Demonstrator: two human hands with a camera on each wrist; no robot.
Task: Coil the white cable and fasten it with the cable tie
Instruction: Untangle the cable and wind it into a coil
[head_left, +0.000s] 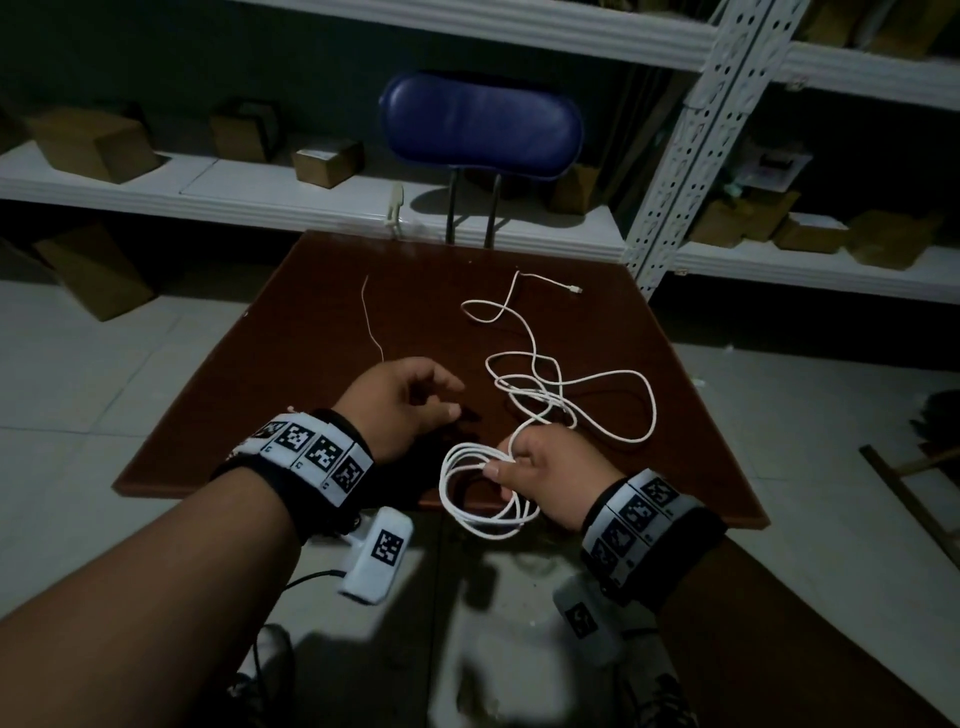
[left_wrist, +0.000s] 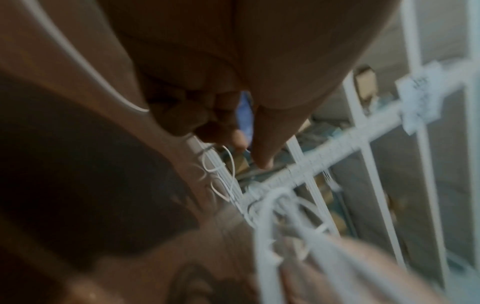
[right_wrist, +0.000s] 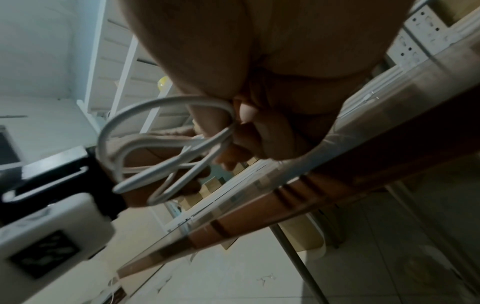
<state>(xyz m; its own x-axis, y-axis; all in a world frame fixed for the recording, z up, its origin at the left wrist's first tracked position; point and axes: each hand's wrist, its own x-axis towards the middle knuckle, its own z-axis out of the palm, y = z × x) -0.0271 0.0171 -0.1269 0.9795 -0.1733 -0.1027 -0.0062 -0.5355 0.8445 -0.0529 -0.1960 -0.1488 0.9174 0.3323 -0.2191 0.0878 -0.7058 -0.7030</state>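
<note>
Dim storeroom: a brown table (head_left: 311, 332) is standing on a pale tiled floor (head_left: 67, 364); a blue chair (head_left: 480, 124) is facing it; white metal shelving (head_left: 691, 130) is holding cardboard boxes (head_left: 91, 143) behind.

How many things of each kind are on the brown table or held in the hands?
White cable, partly coiled in the right hand, the rest loose on the table: 1
Cable tie, lying on the table beyond the left hand: 1
Total: 2
</note>
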